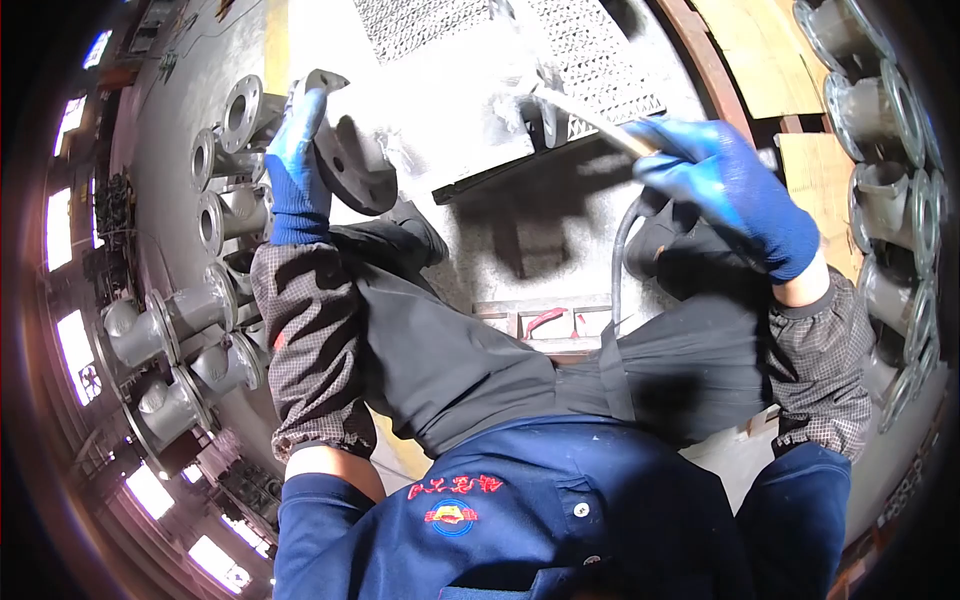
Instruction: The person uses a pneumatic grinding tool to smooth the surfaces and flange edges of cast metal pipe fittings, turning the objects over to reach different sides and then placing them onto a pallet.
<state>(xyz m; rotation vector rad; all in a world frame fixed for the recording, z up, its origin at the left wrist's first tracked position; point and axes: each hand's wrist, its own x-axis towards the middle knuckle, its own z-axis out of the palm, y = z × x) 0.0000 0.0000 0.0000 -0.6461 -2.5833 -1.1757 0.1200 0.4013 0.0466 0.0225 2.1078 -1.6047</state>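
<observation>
My left hand [297, 160], in a blue coated glove, is closed on the rim of a dark round pipe flange [355, 175] with bolt holes. The flange stands tilted at the edge of a bright work surface, and glare hides whatever it joins. My right hand [725, 190], gloved alike, is wrapped around a rod-shaped tool [597, 122]. Its pale shaft slants up and left to a metal piece [548, 115] on the work surface. A dark cable [622, 260] hangs below my right hand. The exact kind of tool cannot be made out.
Several grey flanged pipe fittings [190, 310] stand on the left. More of them [890, 210] line the right side by wooden boards [810, 185]. Perforated metal plate [605, 45] lies ahead. A low frame [548, 325] with a red item sits between my legs.
</observation>
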